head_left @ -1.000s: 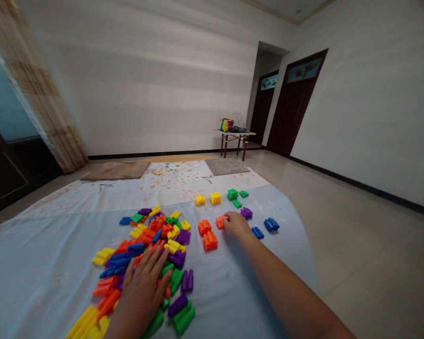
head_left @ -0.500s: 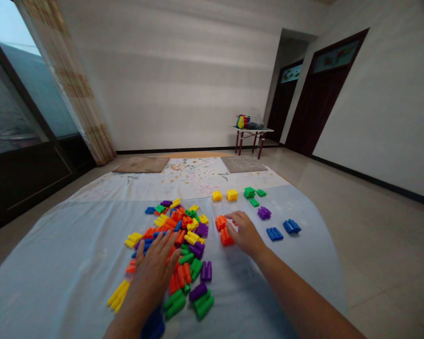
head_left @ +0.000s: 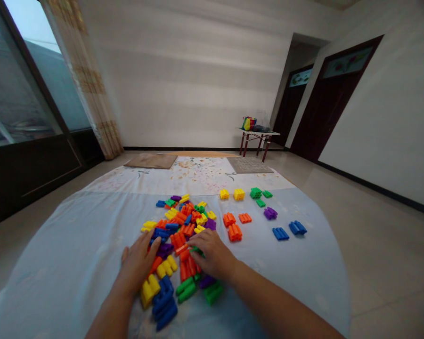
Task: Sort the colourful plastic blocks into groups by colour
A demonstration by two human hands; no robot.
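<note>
A loose heap of plastic building blocks, orange [head_left: 178,240], yellow [head_left: 167,267], blue [head_left: 164,301], green [head_left: 186,288] and purple [head_left: 207,281], lies on the cloth in front of me. My left hand [head_left: 138,260] rests at the heap's left side, its fingers apart, close to blue and purple blocks. Over the heap's right side is my right hand [head_left: 214,253], fingers curved and apart, the tips at orange and green blocks. It partly covers the blocks below it. Right of the heap, two orange pieces [head_left: 235,232] stand near a flat orange block [head_left: 245,218].
Sorted by colour at the right are yellow [head_left: 239,194], green [head_left: 256,193], purple [head_left: 270,213] and blue [head_left: 297,228] pieces. A light-blue cloth [head_left: 81,235] covers the round table. Two mats [head_left: 151,161] lie at its far edge. A small table [head_left: 259,132] stands behind.
My right hand has moved left from the orange pieces to the heap, and a flat orange block now lies beside them. My left hand has drawn back to the heap's left edge; blocks there have shifted.
</note>
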